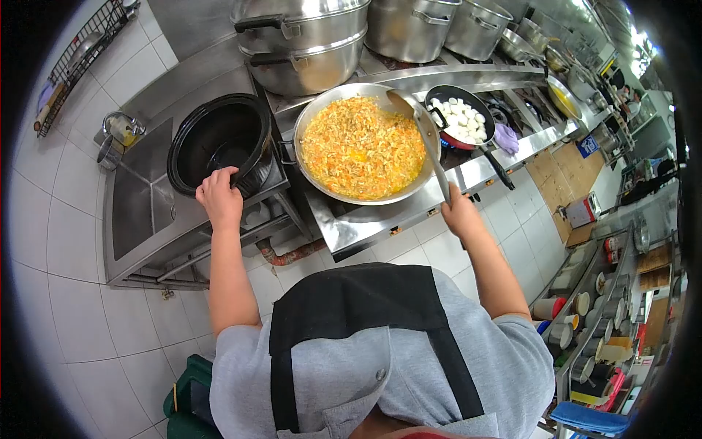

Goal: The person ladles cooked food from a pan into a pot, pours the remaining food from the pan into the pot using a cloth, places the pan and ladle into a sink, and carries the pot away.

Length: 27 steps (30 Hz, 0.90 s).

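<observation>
My left hand is closed on the near rim of a deep black pot, which stands at the sink's edge; the pot's inside looks dark. My right hand is wrapped round the handle of a long metal ladle. The ladle's bowl rests at the upper right edge of a wide metal pan, over the orange and yellow chopped food that fills it. Right of that pan, a smaller black frying pan holds white pieces over a blue flame.
Large steel pots stand behind the stove. A purple cloth lies beside the small pan's handle. The sink is at the left, with a faucet above. Shelves of containers stand at the right.
</observation>
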Each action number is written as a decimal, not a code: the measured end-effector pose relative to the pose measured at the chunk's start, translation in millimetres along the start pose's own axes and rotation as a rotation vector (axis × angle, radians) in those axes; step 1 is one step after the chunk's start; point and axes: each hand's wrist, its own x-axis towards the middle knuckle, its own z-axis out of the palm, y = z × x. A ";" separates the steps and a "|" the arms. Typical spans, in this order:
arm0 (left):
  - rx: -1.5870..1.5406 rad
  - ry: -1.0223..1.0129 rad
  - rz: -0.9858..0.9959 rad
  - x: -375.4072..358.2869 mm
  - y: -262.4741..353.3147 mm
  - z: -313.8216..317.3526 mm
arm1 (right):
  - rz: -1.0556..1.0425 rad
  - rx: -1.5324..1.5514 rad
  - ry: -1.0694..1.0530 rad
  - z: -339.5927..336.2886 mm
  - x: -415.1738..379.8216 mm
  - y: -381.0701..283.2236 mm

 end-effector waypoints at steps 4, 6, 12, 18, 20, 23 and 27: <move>-0.036 -0.029 0.036 1.3 -4.0 -2.7 | 0.218 0.592 -0.300 20.3 -14.1 -35.0; -0.074 -0.010 0.087 1.0 -9.3 -2.0 | 0.332 1.024 -0.505 11.3 -13.0 -56.6; -0.199 0.159 0.180 -0.1 -2.5 -9.3 | 0.482 1.679 -0.653 -13.3 -2.6 -57.3; -0.610 0.152 0.523 -43.7 35.3 16.9 | 0.457 1.411 -0.540 -23.1 -10.8 -71.5; -0.845 -0.419 0.518 -76.9 73.9 41.5 | 0.372 1.148 -0.474 -16.6 -4.9 -69.1; -1.052 -1.464 0.066 -159.3 112.4 126.7 | 0.219 0.881 -0.441 -5.4 -2.3 -55.7; -0.939 -1.770 -0.672 -237.7 149.9 209.8 | 0.141 0.831 -0.466 -16.8 -4.1 -33.0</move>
